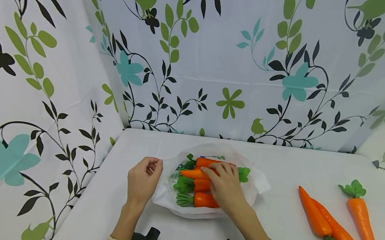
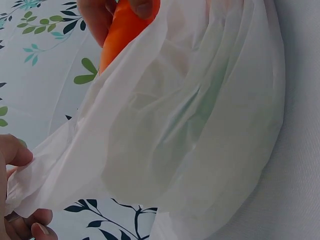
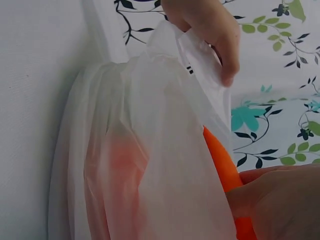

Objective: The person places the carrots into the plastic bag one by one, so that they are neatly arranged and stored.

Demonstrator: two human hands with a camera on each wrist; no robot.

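Observation:
A white plastic bag [image 1: 198, 215] lies open on the table with several orange carrots, some with green tops, inside. My left hand [image 1: 143, 180] pinches the bag's left edge between thumb and fingers; in the left wrist view its fingertips [image 2: 19, 152] hold the thin plastic [image 2: 45, 175]. Over the bag's opening, my right hand [image 1: 225, 185] grips a carrot [image 1: 193, 174] whose tapered end points left. That carrot [image 3: 220, 157] also shows past the bag's edge in the right wrist view, with the right hand [image 3: 287, 202] around it. The bag partly hides the other carrots.
Three loose carrots lie at the table's right: two side by side, one carrot [image 1: 316, 217] and another [image 1: 340, 232], and a third carrot [image 1: 362, 223] farther right. A patterned cloth [image 1: 201, 56] hangs behind the white table [image 1: 282, 160] and along its left side.

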